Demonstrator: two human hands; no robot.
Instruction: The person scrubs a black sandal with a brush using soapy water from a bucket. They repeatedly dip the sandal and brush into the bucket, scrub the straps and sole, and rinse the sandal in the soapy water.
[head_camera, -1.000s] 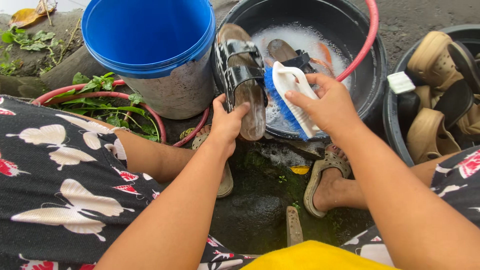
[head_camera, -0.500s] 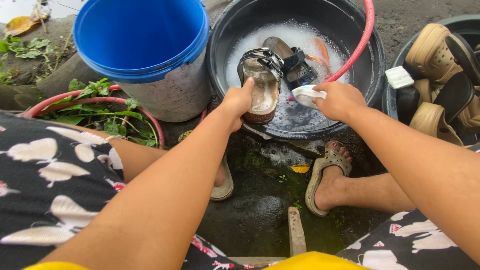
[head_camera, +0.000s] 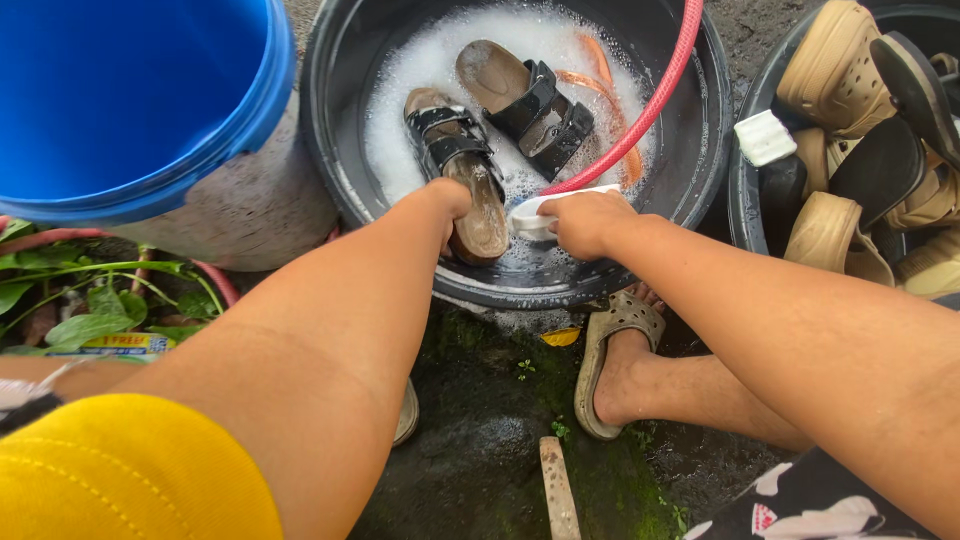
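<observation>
My left hand (head_camera: 447, 203) grips the heel end of a brown sandal with black straps (head_camera: 461, 167), which lies in the soapy water of a black basin (head_camera: 340, 120). My right hand (head_camera: 585, 222) is closed on a white scrub brush (head_camera: 537, 213) at the basin's near edge, right beside that sandal's heel. A second sandal of the same kind (head_camera: 525, 93) floats further back in the foam. A red hose (head_camera: 640, 113) curves down into the basin next to my right hand.
A big blue bucket (head_camera: 130, 100) stands left of the basin. Another black tub (head_camera: 850, 180) at the right holds several tan and black sandals and a white soap bar (head_camera: 765, 137). My sandalled foot (head_camera: 615, 360) rests on wet mossy ground; green plants (head_camera: 90, 310) grow at left.
The sandal has gone from being held up and scrubbed to lying down in the soapy water. Both hands lowered to the basin's near edge, the brush still in my right.
</observation>
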